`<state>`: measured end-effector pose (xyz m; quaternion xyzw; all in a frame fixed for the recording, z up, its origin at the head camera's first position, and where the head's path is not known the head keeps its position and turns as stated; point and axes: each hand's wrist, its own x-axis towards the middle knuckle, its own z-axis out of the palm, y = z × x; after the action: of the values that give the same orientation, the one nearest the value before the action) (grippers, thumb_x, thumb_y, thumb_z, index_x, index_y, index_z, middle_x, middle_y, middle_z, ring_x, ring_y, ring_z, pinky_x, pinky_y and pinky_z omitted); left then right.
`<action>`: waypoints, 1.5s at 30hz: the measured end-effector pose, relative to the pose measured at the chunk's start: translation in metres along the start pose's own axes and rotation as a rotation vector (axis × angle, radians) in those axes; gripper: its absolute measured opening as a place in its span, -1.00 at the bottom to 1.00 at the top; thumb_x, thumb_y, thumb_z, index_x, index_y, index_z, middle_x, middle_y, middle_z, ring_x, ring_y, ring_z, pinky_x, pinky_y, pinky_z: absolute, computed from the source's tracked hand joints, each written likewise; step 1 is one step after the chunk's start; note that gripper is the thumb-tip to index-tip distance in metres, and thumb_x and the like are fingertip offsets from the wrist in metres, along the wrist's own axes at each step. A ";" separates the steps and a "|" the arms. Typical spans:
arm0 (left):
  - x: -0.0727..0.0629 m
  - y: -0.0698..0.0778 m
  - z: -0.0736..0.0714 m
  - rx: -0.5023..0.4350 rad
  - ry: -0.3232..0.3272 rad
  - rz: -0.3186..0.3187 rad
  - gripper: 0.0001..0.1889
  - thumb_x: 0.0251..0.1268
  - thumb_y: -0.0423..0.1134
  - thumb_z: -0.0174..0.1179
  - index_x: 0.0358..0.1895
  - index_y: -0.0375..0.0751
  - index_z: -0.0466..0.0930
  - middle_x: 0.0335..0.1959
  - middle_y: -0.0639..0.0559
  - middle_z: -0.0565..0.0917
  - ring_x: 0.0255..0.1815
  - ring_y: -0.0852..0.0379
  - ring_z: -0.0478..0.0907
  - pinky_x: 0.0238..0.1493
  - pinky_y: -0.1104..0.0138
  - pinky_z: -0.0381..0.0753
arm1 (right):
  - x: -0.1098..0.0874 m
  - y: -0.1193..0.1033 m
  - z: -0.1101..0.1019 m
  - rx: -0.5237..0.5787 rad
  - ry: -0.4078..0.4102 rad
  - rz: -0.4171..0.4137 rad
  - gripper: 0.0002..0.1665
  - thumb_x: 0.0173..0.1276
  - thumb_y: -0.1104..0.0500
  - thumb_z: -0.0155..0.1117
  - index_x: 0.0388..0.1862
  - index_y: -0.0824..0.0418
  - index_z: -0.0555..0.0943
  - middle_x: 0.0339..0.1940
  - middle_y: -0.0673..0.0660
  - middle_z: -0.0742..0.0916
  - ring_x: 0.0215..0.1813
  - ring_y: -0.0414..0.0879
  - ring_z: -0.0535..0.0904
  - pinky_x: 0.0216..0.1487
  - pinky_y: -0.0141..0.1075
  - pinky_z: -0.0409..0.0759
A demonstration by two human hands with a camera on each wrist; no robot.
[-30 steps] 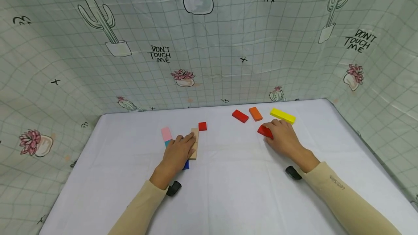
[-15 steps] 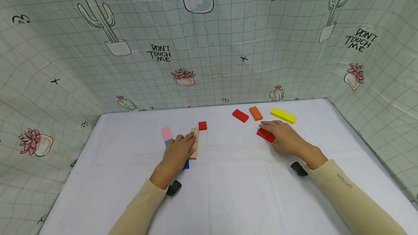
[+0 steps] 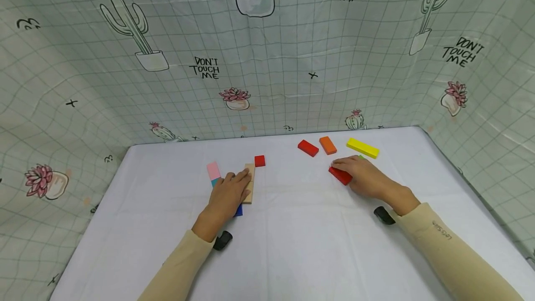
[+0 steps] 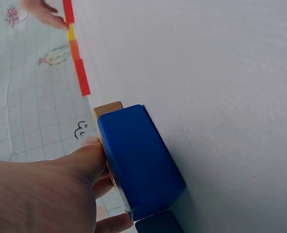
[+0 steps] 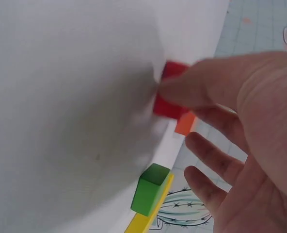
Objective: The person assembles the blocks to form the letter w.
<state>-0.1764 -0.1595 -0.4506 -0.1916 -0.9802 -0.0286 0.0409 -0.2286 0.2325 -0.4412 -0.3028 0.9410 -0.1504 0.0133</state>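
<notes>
My left hand (image 3: 225, 196) rests over a group of small blocks, fingertips on a wooden block (image 3: 248, 198). A blue block (image 4: 138, 160) fills the front of the left wrist view, with the thumb beside it; pink (image 3: 212, 171) and teal (image 3: 214, 182) blocks show past the fingers. Between thumb and index finger, my right hand (image 3: 362, 176) pinches a red block (image 3: 339, 176), blurred in the right wrist view, while the other fingers stand apart from it. Behind that hand, mostly hidden in the head view, is a green block (image 5: 146, 196).
Along the far edge of the white table (image 3: 292, 245) lie another red block (image 3: 308, 148), an orange block (image 3: 328, 145) and a yellow block (image 3: 362, 147). A small red square block (image 3: 259, 160) sits beyond the wooden one. A patterned cloth (image 3: 267, 59) hangs behind.
The right hand has shifted slightly right and changed its hold on the red block, which has turned a little. Part of the green block now shows behind it. The left hand stays put.
</notes>
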 end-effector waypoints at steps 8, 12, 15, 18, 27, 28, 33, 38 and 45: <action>-0.001 -0.001 -0.002 -0.007 -0.016 -0.005 -0.52 0.60 -0.12 0.21 0.46 -0.22 0.56 0.51 -0.09 0.52 0.34 -0.18 0.54 0.22 -0.04 0.62 | 0.001 -0.003 -0.001 -0.006 0.015 -0.014 -0.41 0.19 0.33 0.64 0.23 0.37 0.70 0.19 0.28 0.74 0.24 0.29 0.59 0.30 0.19 0.59; 0.000 -0.001 -0.001 0.004 -0.022 -0.007 -0.51 0.61 -0.10 0.21 0.46 -0.20 0.55 0.52 -0.08 0.52 0.35 -0.17 0.53 0.22 -0.03 0.61 | 0.003 -0.006 0.001 0.008 0.027 -0.020 -0.41 0.20 0.27 0.67 0.21 0.37 0.71 0.16 0.28 0.75 0.22 0.28 0.60 0.29 0.19 0.58; 0.000 -0.001 -0.002 0.006 -0.025 -0.007 -0.51 0.61 -0.09 0.21 0.47 -0.19 0.55 0.52 -0.07 0.51 0.35 -0.16 0.53 0.22 -0.02 0.61 | 0.005 -0.009 0.003 0.019 0.042 -0.028 -0.41 0.21 0.26 0.66 0.21 0.37 0.71 0.15 0.27 0.75 0.22 0.27 0.59 0.28 0.18 0.59; 0.000 -0.001 -0.002 0.009 -0.023 -0.006 -0.51 0.60 -0.09 0.21 0.47 -0.19 0.55 0.52 -0.07 0.52 0.34 -0.16 0.53 0.22 -0.02 0.61 | 0.008 -0.014 0.006 0.025 0.049 -0.034 -0.40 0.22 0.25 0.66 0.23 0.37 0.70 0.17 0.25 0.75 0.24 0.25 0.59 0.29 0.15 0.60; 0.001 -0.001 -0.004 0.010 -0.021 -0.004 -0.51 0.61 -0.10 0.20 0.46 -0.19 0.55 0.52 -0.07 0.52 0.35 -0.16 0.53 0.21 -0.01 0.61 | 0.026 -0.036 0.013 0.024 0.080 -0.089 -0.38 0.23 0.22 0.66 0.26 0.34 0.69 0.21 0.21 0.74 0.26 0.21 0.58 0.31 0.12 0.59; 0.002 -0.001 -0.003 0.011 -0.018 -0.002 -0.52 0.61 -0.10 0.21 0.46 -0.20 0.56 0.52 -0.08 0.52 0.34 -0.16 0.53 0.21 -0.01 0.61 | 0.029 -0.039 0.014 0.019 0.081 -0.096 -0.38 0.23 0.22 0.66 0.26 0.35 0.68 0.20 0.21 0.74 0.26 0.21 0.58 0.31 0.12 0.59; 0.002 -0.001 -0.004 0.002 -0.009 0.000 -0.52 0.60 -0.12 0.22 0.45 -0.21 0.56 0.51 -0.08 0.53 0.34 -0.16 0.53 0.20 -0.02 0.62 | 0.042 -0.051 0.020 -0.003 0.084 -0.118 -0.36 0.25 0.21 0.65 0.29 0.35 0.67 0.20 0.22 0.73 0.24 0.19 0.58 0.30 0.10 0.60; 0.001 -0.001 -0.003 -0.002 0.002 0.008 -0.53 0.60 -0.13 0.22 0.44 -0.22 0.57 0.50 -0.09 0.54 0.32 -0.16 0.54 0.20 -0.03 0.61 | 0.055 -0.063 0.025 0.001 0.086 -0.123 -0.34 0.26 0.18 0.65 0.30 0.35 0.66 0.21 0.22 0.73 0.27 0.18 0.59 0.33 0.09 0.59; -0.001 -0.001 -0.004 -0.008 0.018 0.031 -0.55 0.60 -0.15 0.21 0.42 -0.24 0.58 0.48 -0.12 0.55 0.32 -0.19 0.56 0.16 -0.02 0.63 | 0.072 -0.075 0.032 -0.005 0.085 -0.144 -0.33 0.29 0.15 0.63 0.34 0.34 0.64 0.22 0.21 0.73 0.30 0.17 0.57 0.35 0.05 0.57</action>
<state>-0.1753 -0.1613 -0.4469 -0.2066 -0.9766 -0.0337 0.0494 -0.2412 0.1247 -0.4448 -0.3629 0.9169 -0.1615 -0.0381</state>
